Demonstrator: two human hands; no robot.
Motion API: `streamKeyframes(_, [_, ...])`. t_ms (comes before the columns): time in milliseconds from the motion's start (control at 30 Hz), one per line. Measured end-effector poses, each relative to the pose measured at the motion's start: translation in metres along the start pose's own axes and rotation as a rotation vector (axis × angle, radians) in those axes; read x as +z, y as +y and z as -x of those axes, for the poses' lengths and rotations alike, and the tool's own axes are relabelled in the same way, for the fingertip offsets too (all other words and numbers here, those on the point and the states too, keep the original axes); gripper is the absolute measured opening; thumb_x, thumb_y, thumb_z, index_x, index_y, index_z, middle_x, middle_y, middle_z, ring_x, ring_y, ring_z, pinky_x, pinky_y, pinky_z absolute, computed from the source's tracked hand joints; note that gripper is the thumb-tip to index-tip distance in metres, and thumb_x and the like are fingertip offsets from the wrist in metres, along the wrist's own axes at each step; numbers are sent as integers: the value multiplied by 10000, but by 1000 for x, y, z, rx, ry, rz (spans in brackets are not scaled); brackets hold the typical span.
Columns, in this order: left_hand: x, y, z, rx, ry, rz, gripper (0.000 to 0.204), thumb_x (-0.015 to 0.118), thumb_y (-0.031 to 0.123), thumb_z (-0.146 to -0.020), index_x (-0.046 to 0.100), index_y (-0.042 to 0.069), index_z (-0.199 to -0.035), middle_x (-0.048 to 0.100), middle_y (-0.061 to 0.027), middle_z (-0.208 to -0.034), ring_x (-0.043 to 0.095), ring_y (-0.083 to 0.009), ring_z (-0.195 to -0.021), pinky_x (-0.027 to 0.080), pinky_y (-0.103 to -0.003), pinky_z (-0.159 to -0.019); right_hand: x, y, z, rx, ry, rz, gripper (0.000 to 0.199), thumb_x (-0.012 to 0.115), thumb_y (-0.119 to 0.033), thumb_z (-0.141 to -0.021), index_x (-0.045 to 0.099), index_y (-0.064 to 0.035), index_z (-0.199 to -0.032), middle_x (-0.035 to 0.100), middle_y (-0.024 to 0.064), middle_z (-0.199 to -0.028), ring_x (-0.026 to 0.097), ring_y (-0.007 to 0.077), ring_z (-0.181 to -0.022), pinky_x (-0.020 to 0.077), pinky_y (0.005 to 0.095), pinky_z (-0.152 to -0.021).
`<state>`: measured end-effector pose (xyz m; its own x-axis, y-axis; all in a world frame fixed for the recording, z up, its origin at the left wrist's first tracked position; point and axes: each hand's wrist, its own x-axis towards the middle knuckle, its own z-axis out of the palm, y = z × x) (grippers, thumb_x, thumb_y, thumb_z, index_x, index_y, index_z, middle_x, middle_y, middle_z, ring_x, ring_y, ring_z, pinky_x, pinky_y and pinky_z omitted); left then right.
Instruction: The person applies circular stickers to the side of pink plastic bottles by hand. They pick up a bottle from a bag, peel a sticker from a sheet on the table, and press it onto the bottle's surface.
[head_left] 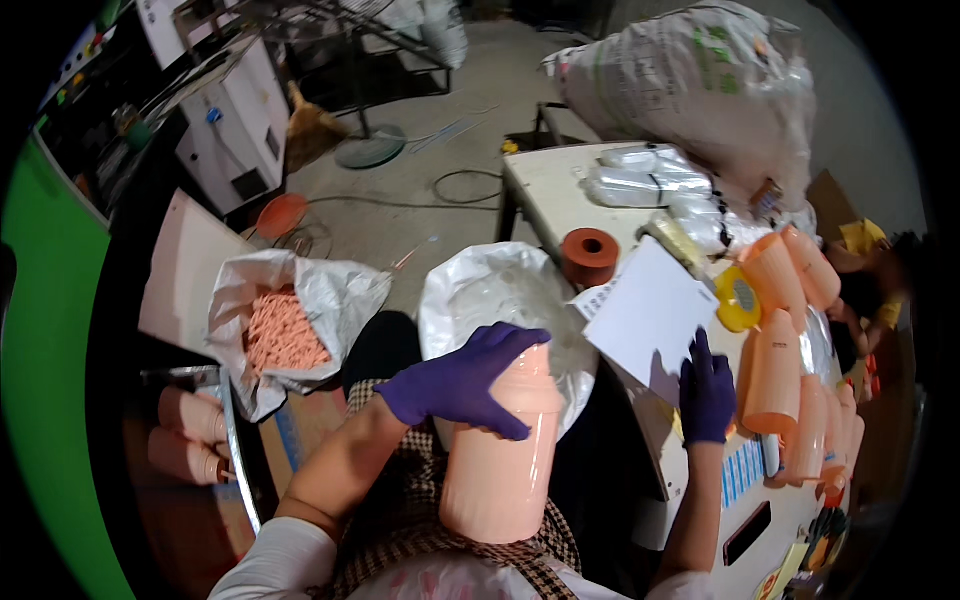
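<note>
My left hand (465, 380), in a purple glove, is wrapped around the upper part of a large peach plastic bottle (500, 470). The bottle stands nearly upright, tilted slightly, over my lap, in front of a checked apron. Over the table to the right, my right hand (706, 388), also gloved in purple, has its fingers stretched out and holds nothing I can see. It is beside a white paper sheet (655, 310), on which a shadow falls. Just right of that hand, several more peach bottles (772, 375) lie in a heap.
An open white sack (440, 300) stands beyond the bottle. Peach scraps (285, 330) fill another sack at left. On the table are a brown tape roll (590, 257), a yellow tape roll (737, 298), wrapped clear plastic (650, 185) and a phone (747, 533). Two peach bottles (190, 455) lie lower left.
</note>
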<state>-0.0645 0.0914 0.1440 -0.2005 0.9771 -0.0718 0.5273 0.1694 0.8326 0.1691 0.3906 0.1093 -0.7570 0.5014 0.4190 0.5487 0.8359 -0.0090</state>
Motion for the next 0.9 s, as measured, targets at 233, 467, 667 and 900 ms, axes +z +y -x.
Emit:
streamKeyframes(233, [-11,-92,13,-104,38,501,1083,886,333,-711,278,-19,-1535,400,-220,-1501,368,-293,-1418,285,-381,-1179,-30,-87,46,-428,-535,-923,911,817,-388,-788,368,-16,-1488,412,243,-1496,404,405,-1380,342,477,-1134])
streamKeyframes(467, [23,-66,5,-235,409,64,862,795,322,-832,362,-32,-1487,442,-219,-1473,427,-319,-1379,366,-396,-1123,27,-103,117,50,-590,-930,570,568,-301,-972,428,-152,-1504,629,154,-1333,640,278,-1187,507,362,-986])
streamKeyframes(667, [5,-40,37,88,671,688,436,636,110,-945,541,21,-1362,592,-105,-1313,571,-222,-1201,494,-351,-986,66,27,119,-61,-121,-237,496,580,-186,-984,448,-12,-1429,506,168,-1411,500,284,-1284,408,351,-1075])
streamKeyframes(900, [33,-125,145,-62,999,786,281,638,75,-971,605,-3,-1239,648,-66,-1132,607,-119,-1047,510,-274,-910,29,173,-2,663,324,-1552,248,543,-210,-1022,573,-13,-1169,574,111,-1025,548,196,-901,472,304,-806])
